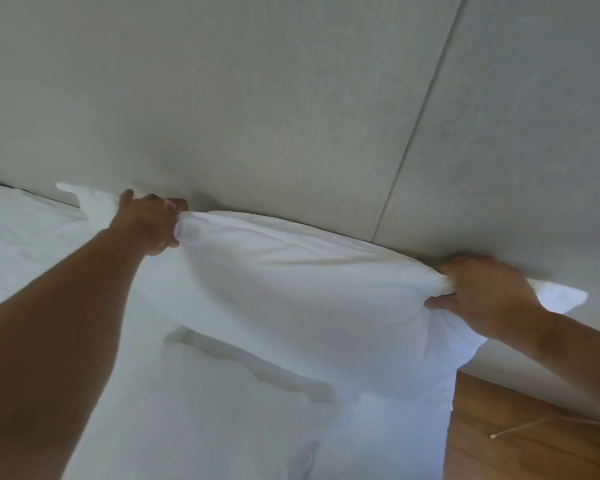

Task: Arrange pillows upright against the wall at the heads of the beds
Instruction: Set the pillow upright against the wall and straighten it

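The white pillow (291, 289) you're holding stands on its long edge at the head of the bed (222, 427), its long axis running along the wall (257, 98), from your left hand across to your right. Its top edge sits close against the wall panel, and its broad face is turned toward you. The two top corners poke out past your grips (one beyond each hand).

Your left hand (149, 225) is clenched around a bunch of fabric at the pillow's upper left corner, fingers curled tight over the gathered cloth. Your right hand (482, 292) pinches the upper right corner, thumb in front and fingers over the top edge, closed on the fabric.

Below the pillow, the white bedding is rumpled, with a fold lying across it just under the pillow's lower edge. More white bedding stretches off to the left, along the wall.

A vertical seam (420, 116) divides the wall panels above the pillow. To the right of the bed is a wooden surface (516, 438) with a thin pale cord (520, 427) lying on it, well clear of the pillow.
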